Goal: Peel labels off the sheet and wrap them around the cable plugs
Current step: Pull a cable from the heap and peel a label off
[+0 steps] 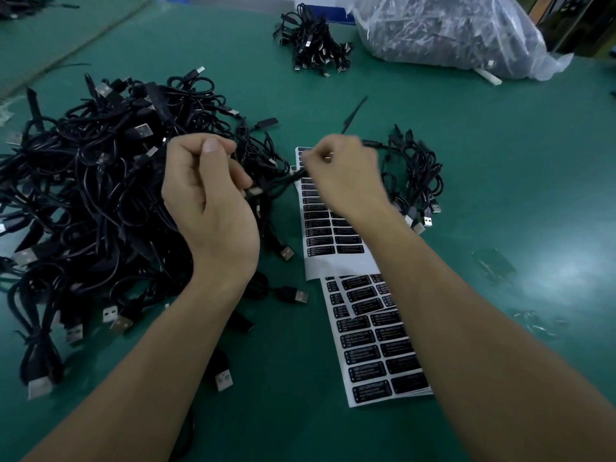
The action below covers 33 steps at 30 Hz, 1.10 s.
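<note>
Cable (280, 181) held between both hands, just above the label sheets (320, 228).
Left hand (206, 195) curls its fingers round one stretch; right hand (343, 175), motion-blurred, pinches the other. Sheets lie flat on the green table (500, 195), between a large cable pile (83, 195) and a small bundle (416, 175).
</note>
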Available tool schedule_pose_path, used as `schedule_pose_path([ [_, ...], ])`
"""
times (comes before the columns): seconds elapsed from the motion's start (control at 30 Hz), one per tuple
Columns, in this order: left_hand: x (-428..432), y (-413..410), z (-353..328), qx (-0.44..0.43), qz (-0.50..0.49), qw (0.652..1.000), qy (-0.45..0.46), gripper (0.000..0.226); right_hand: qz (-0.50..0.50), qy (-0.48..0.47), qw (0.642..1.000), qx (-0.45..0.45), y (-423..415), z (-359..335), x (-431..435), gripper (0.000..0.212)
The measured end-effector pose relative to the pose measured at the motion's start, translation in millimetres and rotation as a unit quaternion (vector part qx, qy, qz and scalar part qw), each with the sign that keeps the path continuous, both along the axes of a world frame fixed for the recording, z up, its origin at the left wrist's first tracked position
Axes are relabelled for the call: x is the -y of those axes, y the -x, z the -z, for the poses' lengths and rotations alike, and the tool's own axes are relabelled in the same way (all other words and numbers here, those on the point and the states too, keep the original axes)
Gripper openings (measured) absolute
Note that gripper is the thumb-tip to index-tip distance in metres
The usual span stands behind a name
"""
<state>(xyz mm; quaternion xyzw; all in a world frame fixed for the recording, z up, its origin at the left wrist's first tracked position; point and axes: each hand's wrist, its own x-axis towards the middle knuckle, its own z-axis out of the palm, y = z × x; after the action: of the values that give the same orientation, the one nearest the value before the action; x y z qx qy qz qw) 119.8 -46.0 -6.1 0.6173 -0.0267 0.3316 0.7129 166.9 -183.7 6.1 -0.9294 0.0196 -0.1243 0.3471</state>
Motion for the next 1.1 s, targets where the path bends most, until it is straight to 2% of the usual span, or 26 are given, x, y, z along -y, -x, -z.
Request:
schedule_pose_path([
  [0.07, 1, 2, -3, 0.034, 0.005, 0.999, 0.005, 0.027, 0.043, -0.084, 0.992, 0.082, 9, -8, 16, 0.018],
  [0.13, 2, 4, -4, 0.047, 0.021, 0.999, -0.002, 0.030, 0.042, -0.165, 0.979, 0.114, 21, -16, 32, 0.013],
  [0.23, 4, 5, -3, -0.013, 0.074, 0.997, -0.009, 0.032, -0.082, -0.295, 0.952, 0.029, 49, -24, 42, 0.013],
  [0.3, 6, 6, -3, -0.089, 0.138, 0.986, -0.018, 0.035, -0.180, -0.300, 0.936, -0.033, 70, -22, 41, 0.016],
  [0.4, 10, 8, 0, -0.178, 0.229, 0.955, -0.061, 0.038, -0.280, -0.315, 0.905, -0.064, 90, -15, 34, 0.013],
  [0.53, 11, 8, 4, -0.172, 0.273, 0.940, -0.113, 0.038, -0.309, -0.289, 0.902, -0.081, 98, -2, 26, 0.011],
  [0.63, 10, 5, 5, -0.181, 0.262, 0.942, -0.106, 0.029, -0.315, -0.251, 0.910, -0.098, 99, 6, 22, 0.010],
  [0.73, 8, 5, 6, -0.180, 0.274, 0.940, -0.094, 0.026, -0.316, -0.256, 0.908, -0.099, 99, 7, 21, 0.012],
  [0.83, 8, 4, 7, -0.189, 0.265, 0.943, -0.070, 0.026, -0.259, -0.257, 0.929, -0.069, 97, 1, 29, 0.013],
  [0.9, 9, 3, 8, -0.206, 0.251, 0.944, -0.056, 0.023, -0.149, -0.248, 0.956, -0.041, 94, 0, 40, 0.010],
  [1.0, 10, 2, 11, -0.205, 0.251, 0.944, -0.066, 0.024, 0.019, -0.128, 0.991, -0.031, 90, 4, 58, 0.008],
  [1.1, 10, 2, 14, -0.191, 0.258, 0.940, -0.118, 0.025, 0.077, -0.023, 0.995, -0.066, 92, 6, 63, 0.009],
])
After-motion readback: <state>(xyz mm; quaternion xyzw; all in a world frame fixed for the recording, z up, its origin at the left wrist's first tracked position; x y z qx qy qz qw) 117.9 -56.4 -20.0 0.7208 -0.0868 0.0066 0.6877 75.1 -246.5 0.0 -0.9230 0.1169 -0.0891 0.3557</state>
